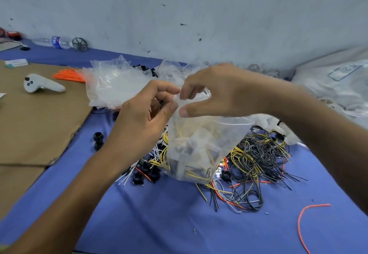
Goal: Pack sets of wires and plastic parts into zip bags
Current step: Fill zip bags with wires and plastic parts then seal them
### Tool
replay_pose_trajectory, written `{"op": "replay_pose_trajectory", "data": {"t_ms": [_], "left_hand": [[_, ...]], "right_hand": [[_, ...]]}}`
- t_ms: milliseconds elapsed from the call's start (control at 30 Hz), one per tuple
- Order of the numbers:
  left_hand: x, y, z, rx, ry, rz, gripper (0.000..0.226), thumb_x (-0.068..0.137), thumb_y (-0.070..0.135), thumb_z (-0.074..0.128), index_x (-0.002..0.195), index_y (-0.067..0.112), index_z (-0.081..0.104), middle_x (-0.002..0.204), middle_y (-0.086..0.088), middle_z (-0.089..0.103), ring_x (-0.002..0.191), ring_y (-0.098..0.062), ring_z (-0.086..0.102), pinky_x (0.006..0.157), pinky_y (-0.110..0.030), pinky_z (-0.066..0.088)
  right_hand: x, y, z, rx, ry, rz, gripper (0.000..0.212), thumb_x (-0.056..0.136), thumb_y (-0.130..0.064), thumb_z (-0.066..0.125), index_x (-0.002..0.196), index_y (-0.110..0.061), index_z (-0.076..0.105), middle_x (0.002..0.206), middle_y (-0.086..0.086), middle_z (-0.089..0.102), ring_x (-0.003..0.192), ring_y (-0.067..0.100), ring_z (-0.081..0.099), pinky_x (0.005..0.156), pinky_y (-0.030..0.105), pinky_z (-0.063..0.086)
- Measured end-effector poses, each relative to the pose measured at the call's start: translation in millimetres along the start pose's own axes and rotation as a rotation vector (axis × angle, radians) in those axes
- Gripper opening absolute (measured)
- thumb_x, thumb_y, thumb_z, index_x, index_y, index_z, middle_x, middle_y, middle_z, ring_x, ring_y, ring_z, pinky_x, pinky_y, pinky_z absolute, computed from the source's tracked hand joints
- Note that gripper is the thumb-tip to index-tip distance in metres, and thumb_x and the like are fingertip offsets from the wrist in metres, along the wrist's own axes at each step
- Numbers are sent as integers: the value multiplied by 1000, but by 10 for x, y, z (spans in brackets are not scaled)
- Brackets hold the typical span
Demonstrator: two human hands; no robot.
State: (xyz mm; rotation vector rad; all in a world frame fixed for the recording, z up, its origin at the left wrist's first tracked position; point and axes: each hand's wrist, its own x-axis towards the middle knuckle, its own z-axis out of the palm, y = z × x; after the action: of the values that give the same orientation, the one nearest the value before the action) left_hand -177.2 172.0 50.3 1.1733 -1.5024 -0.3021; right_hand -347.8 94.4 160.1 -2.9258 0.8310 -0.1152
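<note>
Two hands — left hand (142, 115) and right hand (218, 91) — both pinching the top of a filled zip bag (196, 148)

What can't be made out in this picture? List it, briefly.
Head view only.
Seal of the zip bag: covered by the left hand and right hand pinching it; open or closed is unclear.
Bag contents: blurred by cloudy plastic; uncountable.
Wire pile: partly hidden behind the bag.
Water bottle label: too small.
Red object: cut by the left edge.
</note>
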Motion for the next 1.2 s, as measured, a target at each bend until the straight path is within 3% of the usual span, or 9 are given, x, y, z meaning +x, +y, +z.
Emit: {"op": "replay_pose_trajectory", "data": {"t_ms": [67,267,600,767,1033,1200], "left_hand": [[-9,5,-4,-5,9,-22,21,92,26,63,107,40,59,84,15,59,55,-5,41,53,-12,35],[68,52,19,-11,11,-57,22,94,22,63,107,40,60,84,18,58,56,-3,42,53,-12,37],[26,70,18,14,-6,-29,23,94,21,64,106,40,62,86,12,62,60,-6,48,53,-13,40],[4,64,2,50,-12,-18,23,92,30,64,110,44,61,90,12,63,57,-5,48,50,-13,37],[-31,38,25,78,39,13,28,91,21,64,108,44,61,82,15,61,50,-4,36,47,-11,32],[-12,25,3,154,-15,24,32,93,32,63,122,42,58,96,14,61,62,-5,47,59,-6,36]], "right_hand": [[30,10,-110,-2,-67,19,36,81,-60,65,103,-32,69,98,-17,70,96,5,63,91,32,48],[144,16,-276,-51,-164,1,24,84,-52,66,95,-31,71,89,-15,70,91,7,64,89,34,51],[-128,58,274,289,187,72,11,87,-37,67,91,-27,69,83,-8,71,84,11,66,80,36,52],[-136,23,403,302,280,64,9,88,-35,67,89,-26,68,83,-8,70,86,15,65,78,38,52],[-134,-7,479,209,318,61,14,93,-42,58,92,-29,63,92,-11,66,91,13,61,81,38,49],[-139,-29,509,178,348,67,13,93,-39,57,92,-28,63,91,-12,65,89,12,61,78,38,50]]}}
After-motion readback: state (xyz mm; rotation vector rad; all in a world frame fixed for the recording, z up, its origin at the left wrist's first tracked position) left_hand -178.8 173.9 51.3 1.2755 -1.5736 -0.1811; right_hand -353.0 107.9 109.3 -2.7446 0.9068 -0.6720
